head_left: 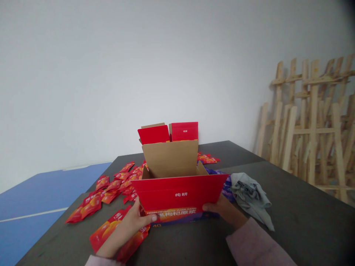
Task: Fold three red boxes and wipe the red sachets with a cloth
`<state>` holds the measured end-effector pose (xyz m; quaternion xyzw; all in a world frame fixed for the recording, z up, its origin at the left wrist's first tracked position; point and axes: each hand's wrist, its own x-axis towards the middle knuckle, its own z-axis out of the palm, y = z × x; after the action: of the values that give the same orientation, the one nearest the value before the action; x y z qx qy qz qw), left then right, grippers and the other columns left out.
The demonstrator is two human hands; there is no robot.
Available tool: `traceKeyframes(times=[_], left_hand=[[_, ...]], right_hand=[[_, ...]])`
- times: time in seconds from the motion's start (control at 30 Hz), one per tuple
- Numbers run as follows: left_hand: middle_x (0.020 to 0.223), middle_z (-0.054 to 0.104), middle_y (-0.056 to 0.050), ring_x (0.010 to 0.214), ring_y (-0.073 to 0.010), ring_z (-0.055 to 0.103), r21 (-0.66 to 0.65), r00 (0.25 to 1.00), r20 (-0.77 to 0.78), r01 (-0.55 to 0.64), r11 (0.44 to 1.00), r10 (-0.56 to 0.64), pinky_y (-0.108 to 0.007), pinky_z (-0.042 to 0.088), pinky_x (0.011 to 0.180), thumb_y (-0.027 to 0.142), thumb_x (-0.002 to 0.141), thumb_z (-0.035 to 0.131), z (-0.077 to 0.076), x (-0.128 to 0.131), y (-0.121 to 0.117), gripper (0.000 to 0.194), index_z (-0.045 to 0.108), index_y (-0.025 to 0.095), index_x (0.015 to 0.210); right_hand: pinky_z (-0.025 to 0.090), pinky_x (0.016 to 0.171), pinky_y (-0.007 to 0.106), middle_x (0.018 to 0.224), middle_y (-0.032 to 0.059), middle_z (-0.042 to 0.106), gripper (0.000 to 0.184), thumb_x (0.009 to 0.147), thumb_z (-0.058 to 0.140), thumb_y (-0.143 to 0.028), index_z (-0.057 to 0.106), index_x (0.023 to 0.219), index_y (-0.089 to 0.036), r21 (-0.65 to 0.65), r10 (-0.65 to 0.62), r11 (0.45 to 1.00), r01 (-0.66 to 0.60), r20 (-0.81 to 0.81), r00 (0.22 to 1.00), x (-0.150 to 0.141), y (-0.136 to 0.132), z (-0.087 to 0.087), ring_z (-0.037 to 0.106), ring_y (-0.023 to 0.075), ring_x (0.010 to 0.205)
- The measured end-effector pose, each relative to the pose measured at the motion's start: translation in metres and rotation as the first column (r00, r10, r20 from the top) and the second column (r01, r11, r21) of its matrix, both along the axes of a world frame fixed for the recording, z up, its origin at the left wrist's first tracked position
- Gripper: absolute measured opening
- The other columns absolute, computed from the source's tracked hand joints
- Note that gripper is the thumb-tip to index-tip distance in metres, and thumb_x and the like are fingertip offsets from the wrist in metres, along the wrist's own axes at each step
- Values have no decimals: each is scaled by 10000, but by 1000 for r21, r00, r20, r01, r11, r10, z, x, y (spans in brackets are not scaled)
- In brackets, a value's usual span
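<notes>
An open red cardboard box (177, 195) with a brown inside stands on the dark table (299, 218), its red front flap turned toward me. My left hand (130, 227) grips the box's lower left corner, thumb on the front face. My right hand (226, 211) holds the lower right corner, thumb on the front. Several red sachets (111, 184) lie scattered to the left of the box, some under my left wrist. The box's interior is hidden from view.
Two more red boxes (169, 132) stand behind the open one. A crumpled grey cloth (251, 195) lies right of the box, with a purple wrapper beside it. Wooden frames (313, 129) lean on the wall at right. A blue table (33, 199) is at left.
</notes>
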<state>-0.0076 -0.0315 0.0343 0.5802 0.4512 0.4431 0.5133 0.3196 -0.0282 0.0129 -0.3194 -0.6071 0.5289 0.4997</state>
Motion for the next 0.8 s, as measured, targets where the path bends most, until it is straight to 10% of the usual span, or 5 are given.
traceKeyframes(times=[0.6,0.8], left_hand=[[1442,574,-150,1381,-363,483,105,991,119,44,993,-57,-473,429,1126,436,588,912,-21,4,12,1056,402,261,1496],[1324,662,-122,1242,-309,617,93,918,395,-9,996,-29,-426,540,1005,810,653,672,-5,18,17,877,589,240,1314]], right_hand=[[586,930,487,1170,64,757,556,644,884,-341,719,1171,-275,-46,-3,999,1,-35,999,5,1,0,709,304,1085],[536,999,520,1205,87,740,642,608,904,-344,686,1205,-251,-52,1,999,-1,-15,1000,9,4,-1,676,317,1148]])
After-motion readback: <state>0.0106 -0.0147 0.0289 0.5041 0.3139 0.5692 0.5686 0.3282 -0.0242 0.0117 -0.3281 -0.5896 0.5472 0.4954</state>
